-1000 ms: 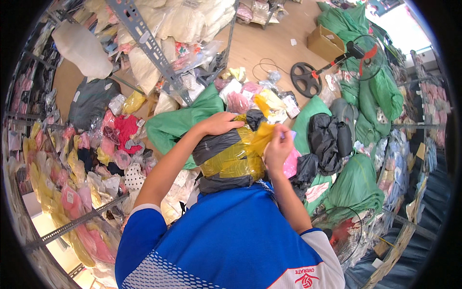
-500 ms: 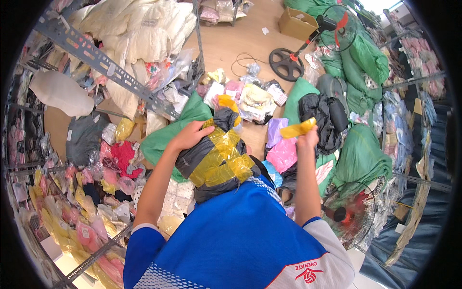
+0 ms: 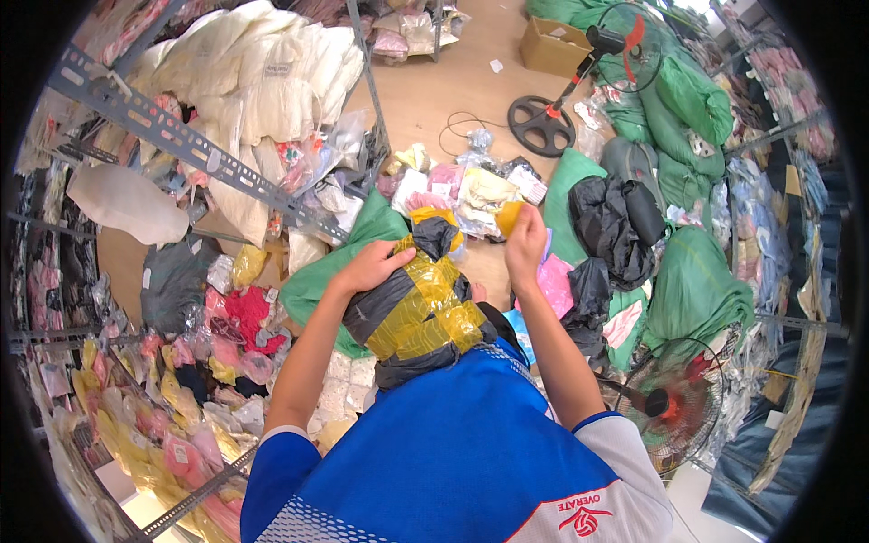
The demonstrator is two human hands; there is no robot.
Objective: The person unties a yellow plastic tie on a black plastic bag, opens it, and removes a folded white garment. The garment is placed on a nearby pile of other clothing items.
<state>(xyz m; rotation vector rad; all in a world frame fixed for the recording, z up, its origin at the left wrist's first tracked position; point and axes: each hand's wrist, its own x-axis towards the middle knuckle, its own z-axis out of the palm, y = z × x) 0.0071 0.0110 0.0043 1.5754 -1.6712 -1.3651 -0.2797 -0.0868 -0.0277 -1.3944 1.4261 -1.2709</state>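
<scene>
Bundle and hands, seen from above. The taped bundle (image 3: 412,321) lies directly in front of the blue shirt (image 3: 453,434), its near end close against it; the long axis runs away from the body, and the gathered black tuft (image 3: 435,236) at the far end points forward and slightly right. The form is rounded and lumpy, of creased, dull black plastic crossed by broad, glossy, translucent yellow bands. The left hand (image 3: 369,267) rests on the bundle's far left shoulder, thumb toward the tuft; whether its fingers clamp the plastic cannot be told. The right hand (image 3: 525,249), apart from the left and raised to the right of the bundle, pinches a smooth yellow strip (image 3: 508,218). A soft, folded green sack (image 3: 312,276) lies left of the bundle; crumpled black plastic (image 3: 606,226) lies beyond the right hand.
</scene>
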